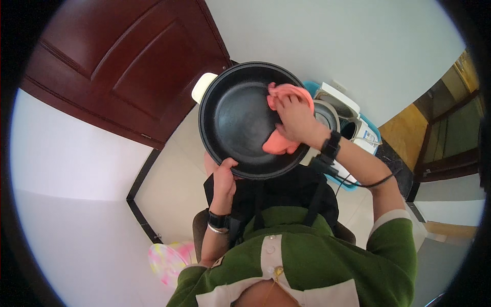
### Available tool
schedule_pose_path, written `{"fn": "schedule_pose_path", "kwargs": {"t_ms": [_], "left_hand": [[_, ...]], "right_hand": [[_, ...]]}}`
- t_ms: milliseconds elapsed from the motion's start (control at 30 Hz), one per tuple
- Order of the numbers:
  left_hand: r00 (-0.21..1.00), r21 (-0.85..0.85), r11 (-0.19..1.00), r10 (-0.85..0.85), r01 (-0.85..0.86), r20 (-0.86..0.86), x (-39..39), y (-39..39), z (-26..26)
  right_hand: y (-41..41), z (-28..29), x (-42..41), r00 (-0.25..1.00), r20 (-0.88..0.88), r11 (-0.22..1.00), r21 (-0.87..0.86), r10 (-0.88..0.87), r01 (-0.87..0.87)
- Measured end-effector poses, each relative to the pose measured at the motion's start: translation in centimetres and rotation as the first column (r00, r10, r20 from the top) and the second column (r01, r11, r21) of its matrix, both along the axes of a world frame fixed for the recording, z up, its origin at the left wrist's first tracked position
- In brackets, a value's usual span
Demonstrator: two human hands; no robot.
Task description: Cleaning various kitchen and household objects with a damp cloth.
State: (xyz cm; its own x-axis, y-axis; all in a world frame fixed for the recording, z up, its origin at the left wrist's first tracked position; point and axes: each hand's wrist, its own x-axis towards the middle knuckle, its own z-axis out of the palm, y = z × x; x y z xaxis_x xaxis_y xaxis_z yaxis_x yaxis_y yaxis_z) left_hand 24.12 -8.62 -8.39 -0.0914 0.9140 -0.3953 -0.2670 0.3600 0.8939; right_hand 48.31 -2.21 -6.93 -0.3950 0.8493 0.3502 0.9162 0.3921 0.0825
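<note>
A round black pot [245, 119] with a pale cream side handle [203, 88] is held in front of me, its dark inside facing up. My left hand [224, 178] grips the near-left rim, the thumb over the edge. Inside the pot, at the right wall, my right hand [297, 117] presses a coral-pink cloth [282, 144] against the surface. Parts of the cloth bulge out above and below the fingers. The palm side of my right hand is hidden.
To the right, a blue basket [374, 128] holds white appliance parts [339, 100] and a smaller round pan [326, 117]. A dark red panelled door [142, 73] stands at the upper left. A pink and yellow patterned item [168, 263] lies on the floor at the lower left.
</note>
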Motion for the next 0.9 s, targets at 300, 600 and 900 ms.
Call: {"fn": "schedule_pose_path", "kwargs": {"t_ms": [300, 600, 900], "left_hand": [[0.998, -0.104, 0.994, -0.034, 0.029, -0.047, 2.0, -0.1, 1.9], [0.985, 0.165, 0.978, -0.105, 0.128, -0.140, 3.4, -0.5, 3.1], [0.996, 0.056, 0.998, -0.017, 0.022, -0.088, 3.4, -1.0, 3.8]], "right_hand": [[-4.4, -1.8, -5.3, 0.708, -0.701, 0.819, -0.454, -0.085, -0.351], [4.5, 2.6, -8.2, 0.826, -0.498, 0.960, 0.053, 0.265, -0.276], [5.0, 0.1, -10.5, 0.743, -0.591, 0.933, 0.051, 0.315, -0.355]]}}
